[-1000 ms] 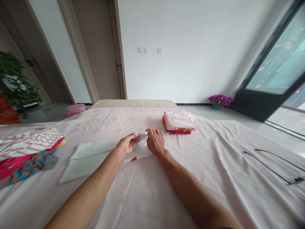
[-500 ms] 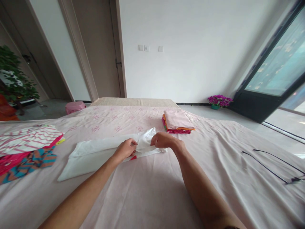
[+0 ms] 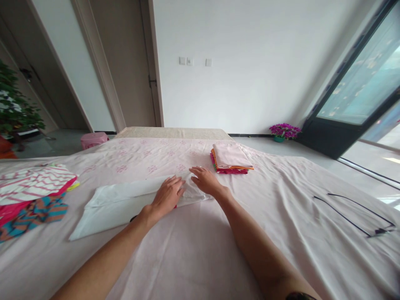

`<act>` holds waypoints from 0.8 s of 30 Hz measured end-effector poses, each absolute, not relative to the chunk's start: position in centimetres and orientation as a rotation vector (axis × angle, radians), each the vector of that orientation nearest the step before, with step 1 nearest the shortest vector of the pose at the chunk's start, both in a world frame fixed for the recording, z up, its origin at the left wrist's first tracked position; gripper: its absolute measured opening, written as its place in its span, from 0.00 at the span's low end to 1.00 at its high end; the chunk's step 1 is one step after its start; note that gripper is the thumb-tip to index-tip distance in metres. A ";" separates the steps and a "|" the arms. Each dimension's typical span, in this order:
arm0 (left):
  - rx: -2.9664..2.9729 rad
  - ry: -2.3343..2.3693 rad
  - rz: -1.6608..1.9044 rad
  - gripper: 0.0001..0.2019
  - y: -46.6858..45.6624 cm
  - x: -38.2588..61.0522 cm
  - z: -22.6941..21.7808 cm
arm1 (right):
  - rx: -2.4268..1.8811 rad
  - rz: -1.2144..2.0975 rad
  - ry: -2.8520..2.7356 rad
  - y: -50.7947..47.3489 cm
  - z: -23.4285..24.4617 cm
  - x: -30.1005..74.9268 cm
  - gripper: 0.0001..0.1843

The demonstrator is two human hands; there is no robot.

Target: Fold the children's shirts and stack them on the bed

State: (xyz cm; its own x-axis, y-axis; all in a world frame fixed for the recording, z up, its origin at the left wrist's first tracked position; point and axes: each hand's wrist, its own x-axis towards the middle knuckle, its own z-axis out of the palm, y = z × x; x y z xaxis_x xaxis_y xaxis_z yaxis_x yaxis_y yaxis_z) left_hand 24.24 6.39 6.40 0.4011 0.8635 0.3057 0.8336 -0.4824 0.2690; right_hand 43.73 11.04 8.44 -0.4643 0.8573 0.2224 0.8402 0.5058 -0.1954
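Note:
A white garment (image 3: 115,206), folded into a long strip, lies on the pink sheet (image 3: 187,254) in front of me. My left hand (image 3: 169,193) rests flat on its middle, fingers outstretched. On the garment's right end, which looks rumpled, lies my right hand (image 3: 204,181) with its fingers extended. Parts of the cloth are hidden beneath both hands. A bit of red shows by the left hand, and a small dark mark peeks out beside the left wrist. Just beyond the right hand sits a stack of folded cloths (image 3: 233,157), pink on top with orange and red below.
At the left lies a loose heap of clothes (image 3: 37,185), striped and patterned. A pair of glasses (image 3: 354,214) rests on the sheet at the right. A pink stool (image 3: 93,140) and a pot of purple flowers (image 3: 284,131) stand on the floor beyond.
Both hands have gone from pinching the white cloth to lying spread on it. The right hand has shifted slightly left. The view has turned a little.

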 end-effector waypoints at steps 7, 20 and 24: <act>2.639 1.457 0.341 0.28 6.1 23.0 4.9 | -1.628 0.077 -2.551 12.1 4.9 44.6 0.33; 2.651 1.500 0.446 0.29 10.4 23.7 3.5 | -1.495 -0.013 -2.535 12.4 5.2 43.7 0.29; 2.645 1.559 0.270 0.33 10.6 23.2 3.3 | -1.600 0.076 -2.527 12.7 4.4 44.2 0.31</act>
State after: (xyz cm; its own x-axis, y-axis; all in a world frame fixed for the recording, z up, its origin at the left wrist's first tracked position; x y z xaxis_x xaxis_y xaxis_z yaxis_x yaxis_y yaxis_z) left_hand 23.15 10.63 3.27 0.4736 0.8725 0.1200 0.8621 -0.4872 0.1393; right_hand 44.23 12.73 4.38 -0.4199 0.9022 0.0988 0.8946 0.4298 -0.1226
